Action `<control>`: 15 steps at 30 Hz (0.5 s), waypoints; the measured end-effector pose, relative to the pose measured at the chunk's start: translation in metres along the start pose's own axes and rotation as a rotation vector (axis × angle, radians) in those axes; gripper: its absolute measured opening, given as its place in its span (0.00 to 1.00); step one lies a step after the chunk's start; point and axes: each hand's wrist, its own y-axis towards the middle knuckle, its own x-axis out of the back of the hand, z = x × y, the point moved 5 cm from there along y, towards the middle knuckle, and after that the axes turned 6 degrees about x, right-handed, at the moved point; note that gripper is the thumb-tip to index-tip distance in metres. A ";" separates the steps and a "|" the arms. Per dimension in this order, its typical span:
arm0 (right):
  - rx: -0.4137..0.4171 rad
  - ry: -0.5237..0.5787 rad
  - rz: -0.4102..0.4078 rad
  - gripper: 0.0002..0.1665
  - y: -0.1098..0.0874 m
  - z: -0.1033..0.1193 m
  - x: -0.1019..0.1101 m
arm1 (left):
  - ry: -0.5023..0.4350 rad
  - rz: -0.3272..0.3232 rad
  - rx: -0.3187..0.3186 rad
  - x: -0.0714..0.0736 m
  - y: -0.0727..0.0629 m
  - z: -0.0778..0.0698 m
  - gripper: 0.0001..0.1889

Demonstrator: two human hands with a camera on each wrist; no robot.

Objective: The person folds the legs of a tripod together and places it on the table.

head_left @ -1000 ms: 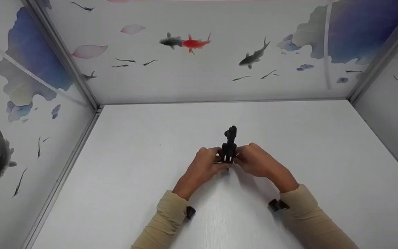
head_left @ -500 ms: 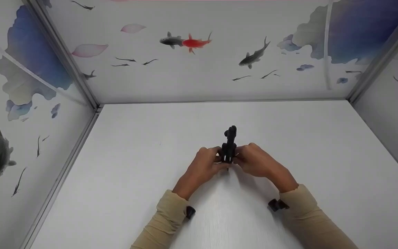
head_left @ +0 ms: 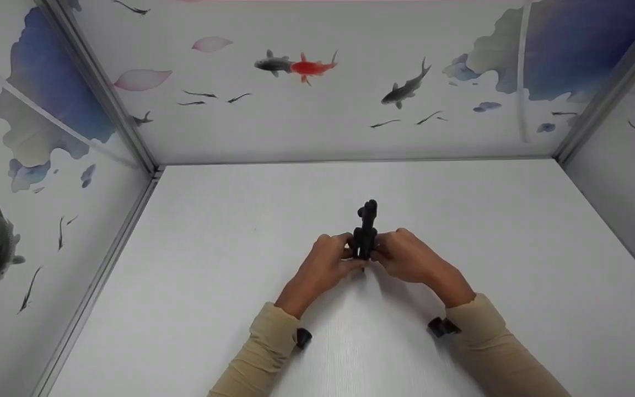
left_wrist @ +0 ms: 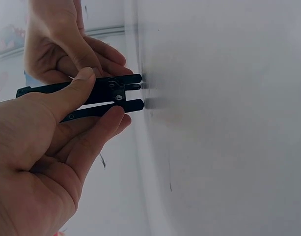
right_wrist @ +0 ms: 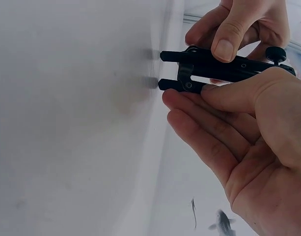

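A small black tripod (head_left: pixel 367 226) stands upright between the two hands in the head view. Its legs (left_wrist: pixel 134 104) are only slightly spread, and their feet meet the white tabletop or sit just above it. My left hand (head_left: pixel 323 263) pinches the lower part from the left, thumb on one leg and fingertips on another. From the right, my right hand (head_left: pixel 415 258) holds a leg between thumb and fingers, its other fingers extended alongside. A round knob (right_wrist: pixel 275 54) sticks out near the upper end in the right wrist view. The fingers partly hide the legs.
The white table (head_left: pixel 229 220) is bounded by a back wall (head_left: pixel 317 121) and side walls printed with fish and blotches. Metal rails (head_left: pixel 97 82) run along the corners. A small black device (head_left: pixel 443 327) sits under the right cuff, another (head_left: pixel 303 338) by the left.
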 end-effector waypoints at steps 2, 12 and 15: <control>0.000 -0.002 -0.001 0.08 0.000 0.001 0.000 | 0.006 0.001 0.005 0.000 0.000 0.000 0.17; 0.009 0.000 0.001 0.08 0.000 -0.002 -0.001 | -0.033 0.029 0.010 -0.001 0.000 0.002 0.17; 0.002 0.007 0.005 0.10 0.000 -0.003 -0.001 | -0.045 0.039 0.010 -0.002 0.000 0.002 0.19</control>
